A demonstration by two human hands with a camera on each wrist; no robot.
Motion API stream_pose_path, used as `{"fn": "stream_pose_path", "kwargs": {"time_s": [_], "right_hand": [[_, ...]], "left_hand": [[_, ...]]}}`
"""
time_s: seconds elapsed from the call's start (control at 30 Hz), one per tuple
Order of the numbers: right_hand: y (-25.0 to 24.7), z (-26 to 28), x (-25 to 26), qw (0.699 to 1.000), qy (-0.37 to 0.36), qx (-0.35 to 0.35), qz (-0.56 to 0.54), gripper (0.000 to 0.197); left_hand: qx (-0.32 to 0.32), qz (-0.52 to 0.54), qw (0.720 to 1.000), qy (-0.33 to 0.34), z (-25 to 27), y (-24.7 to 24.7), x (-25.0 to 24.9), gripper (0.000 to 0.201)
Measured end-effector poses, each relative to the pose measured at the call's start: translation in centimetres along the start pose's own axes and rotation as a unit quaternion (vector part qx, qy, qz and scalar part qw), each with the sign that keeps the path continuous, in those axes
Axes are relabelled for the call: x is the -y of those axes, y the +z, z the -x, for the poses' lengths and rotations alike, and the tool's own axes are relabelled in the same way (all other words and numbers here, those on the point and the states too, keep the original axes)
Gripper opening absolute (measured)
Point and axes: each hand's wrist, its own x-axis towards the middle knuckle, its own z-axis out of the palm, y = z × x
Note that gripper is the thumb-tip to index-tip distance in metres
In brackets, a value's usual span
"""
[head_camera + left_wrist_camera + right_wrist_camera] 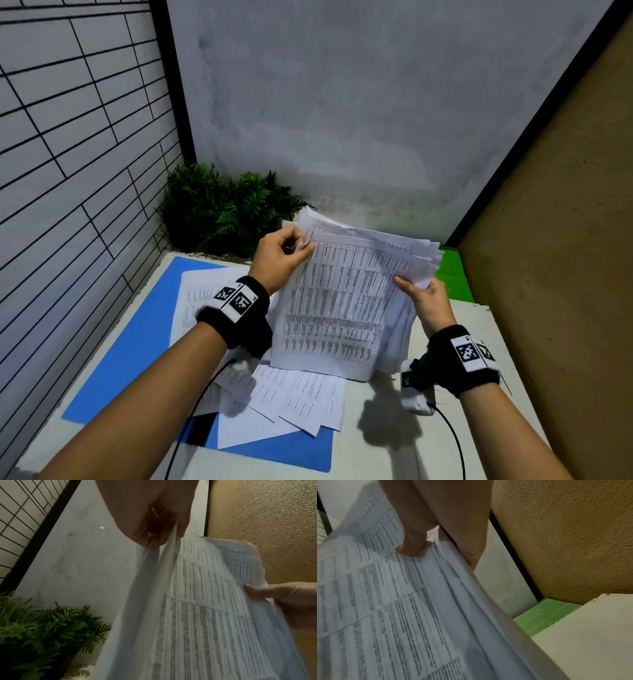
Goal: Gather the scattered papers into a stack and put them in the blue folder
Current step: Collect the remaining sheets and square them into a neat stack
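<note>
A thick stack of printed papers (342, 298) stands tilted on its lower edge above the table. My left hand (282, 255) pinches its upper left corner, thumb in front, as the left wrist view shows at the stack (205, 601). My right hand (423, 294) grips the right edge, thumb pressed on the top sheet (388, 588) and fingers behind. The blue folder (137, 342) lies open and flat on the table under the stack. Several loose sheets (298, 397) still lie on the folder, and one more sheet (205, 294) lies at its left.
A green plant (222, 209) fills the far left corner against the grey wall. A green folder (454, 270) lies at the back right beside a brown textured panel (548, 240). Black cables (452, 438) trail off both wrists over the white table (479, 342).
</note>
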Motion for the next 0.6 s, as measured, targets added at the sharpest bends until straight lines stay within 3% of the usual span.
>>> {"fn": "stream_pose_path", "kwargs": {"time_s": [0.1, 0.13, 0.2, 0.23, 0.33, 0.47, 0.6], "right_hand": [[-0.1, 0.0, -0.1, 1.000, 0.000, -0.008, -0.002, 0.075], [-0.1, -0.1, 0.0, 1.000, 0.005, -0.009, 0.005, 0.064], [-0.2, -0.2, -0.1, 1.000, 0.011, -0.008, 0.009, 0.024], [-0.4, -0.3, -0.2, 1.000, 0.007, -0.014, 0.018, 0.018], [-0.5, -0.4, -0.2, 0.999, 0.013, -0.011, 0.038, 0.020], [-0.6, -0.2, 0.0, 1.000, 0.015, 0.003, 0.024, 0.020], [-0.8, -0.3, -0.2, 0.999, 0.013, 0.010, 0.031, 0.028]], "left_hand": [[0.009, 0.028, 0.999, -0.013, 0.0, 0.1, -0.1, 0.035], [0.008, 0.039, 0.999, -0.018, -0.1, 0.0, -0.1, 0.033], [0.016, 0.051, 0.998, -0.027, -0.2, -0.3, -0.1, 0.033], [0.023, 0.050, 0.998, -0.029, -0.1, -0.3, 0.0, 0.035], [0.027, 0.049, 0.998, -0.032, 0.1, -0.7, 0.2, 0.039], [0.017, 0.042, 0.999, -0.022, -0.2, -1.5, 0.3, 0.023], [-0.058, 0.026, 0.998, -0.017, -0.1, -1.7, 0.8, 0.011]]}}
